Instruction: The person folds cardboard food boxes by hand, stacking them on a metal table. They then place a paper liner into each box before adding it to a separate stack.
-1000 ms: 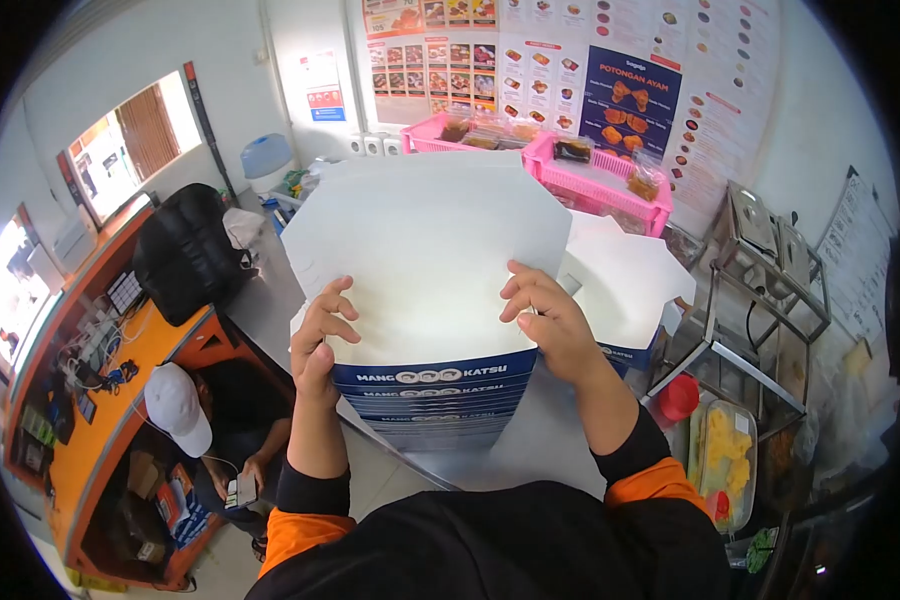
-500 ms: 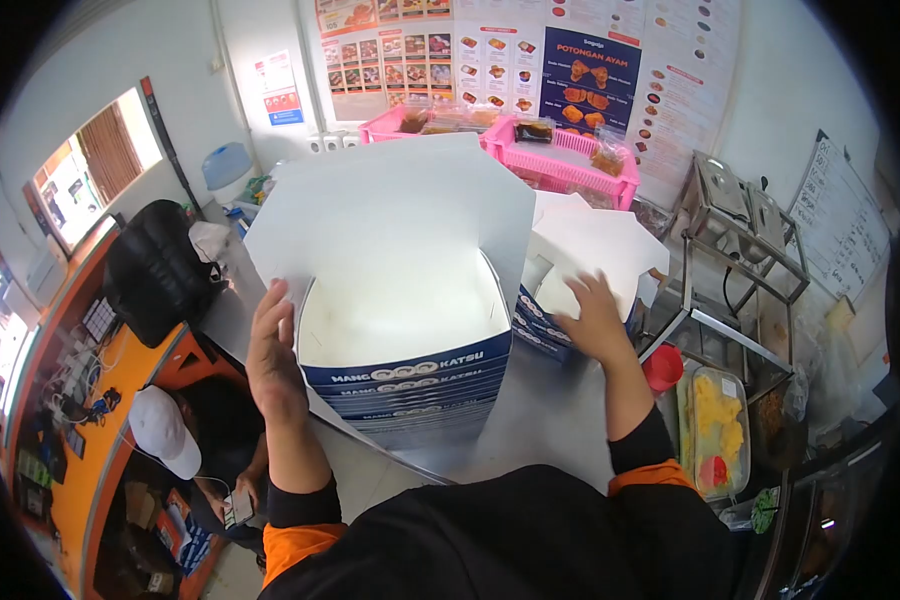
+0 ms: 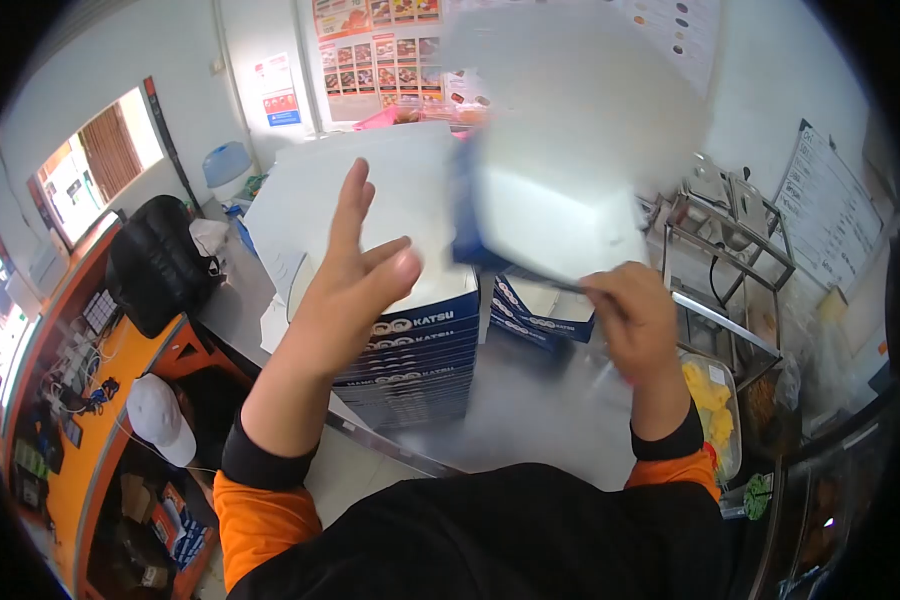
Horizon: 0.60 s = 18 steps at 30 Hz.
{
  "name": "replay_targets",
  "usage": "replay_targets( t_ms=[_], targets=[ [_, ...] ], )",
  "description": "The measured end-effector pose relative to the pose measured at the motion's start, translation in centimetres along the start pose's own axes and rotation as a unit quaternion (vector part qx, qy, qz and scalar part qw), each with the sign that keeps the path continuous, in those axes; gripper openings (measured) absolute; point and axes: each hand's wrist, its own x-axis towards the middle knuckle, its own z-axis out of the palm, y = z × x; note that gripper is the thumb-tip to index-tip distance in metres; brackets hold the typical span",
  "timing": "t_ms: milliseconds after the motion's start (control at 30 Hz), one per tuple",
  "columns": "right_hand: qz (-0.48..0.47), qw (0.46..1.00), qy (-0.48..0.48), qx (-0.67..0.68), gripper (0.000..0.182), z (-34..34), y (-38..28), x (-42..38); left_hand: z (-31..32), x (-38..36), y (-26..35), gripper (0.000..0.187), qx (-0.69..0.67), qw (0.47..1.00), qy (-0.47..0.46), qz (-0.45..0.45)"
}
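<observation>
A blue and white paper food box [image 3: 560, 225], blurred and with its lid flap up, hangs tilted in the air, its near rim pinched in my right hand [image 3: 632, 318]. My left hand [image 3: 345, 285] is open, fingers spread, in front of a tall nested stack of the same boxes [image 3: 410, 375] printed KATSU. White lid flaps [image 3: 380, 170] stand up behind that stack. Lower down, partly covered by the held box, sits a shorter stack of boxes [image 3: 540, 325] on the metal table [image 3: 530, 410].
At the right stand a metal rack [image 3: 720, 270] and a container of yellow food [image 3: 710, 405]. A person in a white cap [image 3: 160, 420] sits at the left beside an orange counter [image 3: 140, 370]. A black bag [image 3: 160, 265] rests at the far left.
My right hand has come to grip a box and raised it in front of the wall posters. My left hand has moved right and up, across the tall stack.
</observation>
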Motion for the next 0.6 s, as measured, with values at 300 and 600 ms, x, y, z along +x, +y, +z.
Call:
replay_targets(
  t_ms=[300,600],
  targets=[
    [0.129,0.93,0.087,0.333,0.069,2.2,-1.0,4.0,-1.2,0.7,2.8,0.073,-0.121,0.989,0.083,0.025],
    [0.386,0.664,-0.22,0.601,0.065,5.0,-1.1,6.7,-9.9,4.4,1.1,0.052,0.381,0.906,-0.069,-0.172]
  ],
)
